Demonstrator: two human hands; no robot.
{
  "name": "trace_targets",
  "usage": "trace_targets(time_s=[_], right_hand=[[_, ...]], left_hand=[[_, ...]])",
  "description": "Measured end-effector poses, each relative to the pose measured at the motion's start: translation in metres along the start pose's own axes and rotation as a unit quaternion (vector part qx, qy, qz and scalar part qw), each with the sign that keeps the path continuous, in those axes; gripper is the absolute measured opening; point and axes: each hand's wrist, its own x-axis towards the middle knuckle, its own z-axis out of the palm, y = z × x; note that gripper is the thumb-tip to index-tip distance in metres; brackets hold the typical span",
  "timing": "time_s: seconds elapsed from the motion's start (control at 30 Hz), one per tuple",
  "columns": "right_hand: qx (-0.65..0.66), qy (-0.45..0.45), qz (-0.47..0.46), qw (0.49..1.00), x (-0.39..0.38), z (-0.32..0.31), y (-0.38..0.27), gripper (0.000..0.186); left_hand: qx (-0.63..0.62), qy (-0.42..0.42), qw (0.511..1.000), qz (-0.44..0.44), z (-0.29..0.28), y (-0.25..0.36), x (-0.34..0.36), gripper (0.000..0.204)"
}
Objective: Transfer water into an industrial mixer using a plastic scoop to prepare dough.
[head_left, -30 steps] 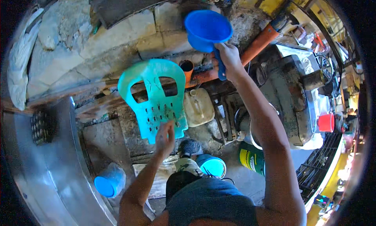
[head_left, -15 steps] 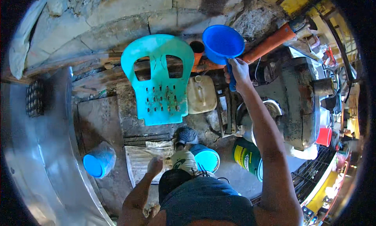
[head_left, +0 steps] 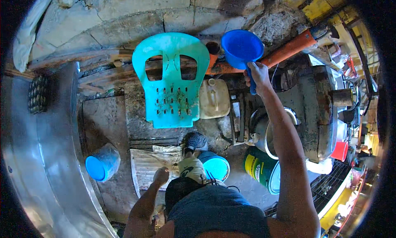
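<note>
My right hand (head_left: pixel 260 76) is wrapped round the handle of a blue plastic water dipper (head_left: pixel 242 48), held out at arm's length. The round bowl points away from me, and I cannot tell whether anything is in it. Beyond the dipper runs an orange pipe (head_left: pixel 291 47). Low on the left, my left hand (head_left: pixel 161 177) hangs beside my leg with its fingers curled in and nothing visible in them. Underneath it lies a pale, ridged mat or flattened sheet (head_left: pixel 150 166) on the floor.
Ahead stands a turquoise plastic chair (head_left: pixel 170 89) beside a beige jerrycan (head_left: pixel 214 98). A blue-topped container (head_left: pixel 98 166), a blue bucket (head_left: pixel 216 168) and a green bucket (head_left: pixel 262 170) stand around me. Metal sheeting (head_left: pixel 45 151) flanks my left; a blocky grey structure (head_left: pixel 315 114) is at right.
The view has swung slightly, so the chair and jerrycan appear farther right. My right hand keeps hold of the dipper, still outstretched. My left hand has barely shifted.
</note>
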Motion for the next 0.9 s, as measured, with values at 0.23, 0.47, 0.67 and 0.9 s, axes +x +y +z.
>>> trace_targets(time_s=[0.23, 0.47, 0.67, 0.9], right_hand=[[-0.017, 0.012, 0.005, 1.0, 0.005, -0.007, 0.0, 0.02], [-0.044, 0.015, 0.002, 0.999, 0.0, 0.003, -0.019, 0.019], [-0.055, 0.017, 0.0, 0.998, 0.011, -0.004, -0.018, 0.019], [-0.067, 0.022, 0.008, 0.997, 0.001, 0.008, -0.034, 0.019]], left_hand=[[0.033, -0.08, 0.994, -0.067, -0.012, 0.027, 0.013, 0.027], [0.046, -0.083, 0.993, -0.076, -0.012, 0.021, 0.015, 0.028], [0.069, -0.088, 0.99, -0.091, -0.013, 0.027, 0.019, 0.028], [0.068, -0.079, 0.992, -0.064, -0.013, 0.024, 0.019, 0.027]])
